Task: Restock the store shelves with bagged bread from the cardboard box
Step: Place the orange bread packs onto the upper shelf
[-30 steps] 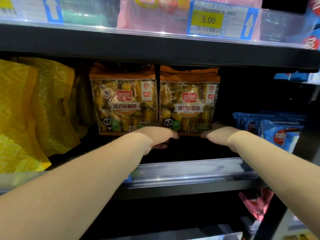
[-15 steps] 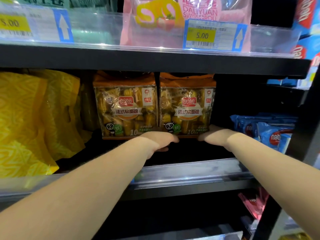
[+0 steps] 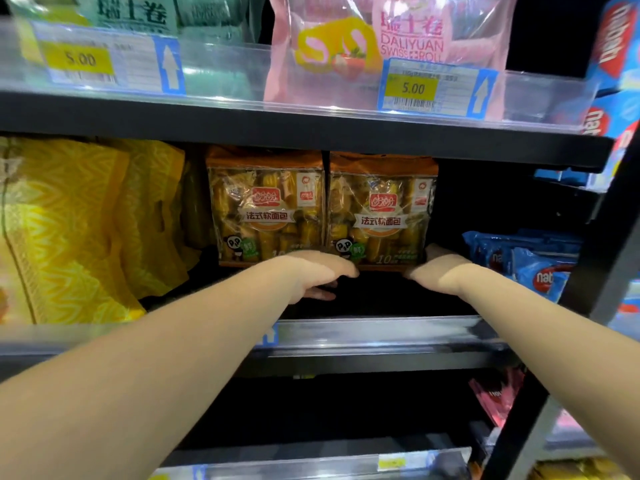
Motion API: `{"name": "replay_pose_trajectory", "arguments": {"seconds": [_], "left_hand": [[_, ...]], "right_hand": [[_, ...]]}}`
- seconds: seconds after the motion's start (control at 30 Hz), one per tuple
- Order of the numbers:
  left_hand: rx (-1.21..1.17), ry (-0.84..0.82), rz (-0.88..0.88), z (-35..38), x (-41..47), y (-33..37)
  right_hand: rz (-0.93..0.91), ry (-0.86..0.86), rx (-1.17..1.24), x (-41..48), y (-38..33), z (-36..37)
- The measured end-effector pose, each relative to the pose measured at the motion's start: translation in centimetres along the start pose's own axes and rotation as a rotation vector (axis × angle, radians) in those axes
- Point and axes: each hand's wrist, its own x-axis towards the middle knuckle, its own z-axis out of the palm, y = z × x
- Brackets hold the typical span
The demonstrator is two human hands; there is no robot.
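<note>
Head view: two bare forearms reach over the clear front rail [image 3: 381,336] of the middle shelf, so the step in hand looks like seating bread rather than fetching it. The left hand [image 3: 311,271] sits palm down at the foot of the bags, about where the two meet, knuckles bent and a thumb or finger tucked beneath. Its fingertips are hidden, so I cannot tell whether it pinches the wrapper or only pushes. The right hand [image 3: 440,268] is against the lower right corner of the right bread bag [image 3: 381,209], fingers out of sight, grip likewise unclear. That bag stands upright, touching the left bread bag [image 3: 266,209], both set far back on the shelf. Dark shelf room shows in front of them and on their right, before the blue wafer packs [image 3: 530,261], so I judge more bags are wanted; the cardboard box is out of frame
</note>
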Motion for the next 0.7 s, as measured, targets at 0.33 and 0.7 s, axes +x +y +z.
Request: {"name": "replay_pose_trajectory", "arguments": {"seconds": [0.33,0.7], "left_hand": [[1.081,0.271,0.359,-3.5,-12.7,1.0],[1.366,0.399,0.441,-4.9,-31.4,-4.3]], "right_hand": [[-0.373,0.050,-0.057,-12.3,-6.2,-3.3],[-0.658,0.170,-0.146,-31.8,-9.9,-1.5]]}}
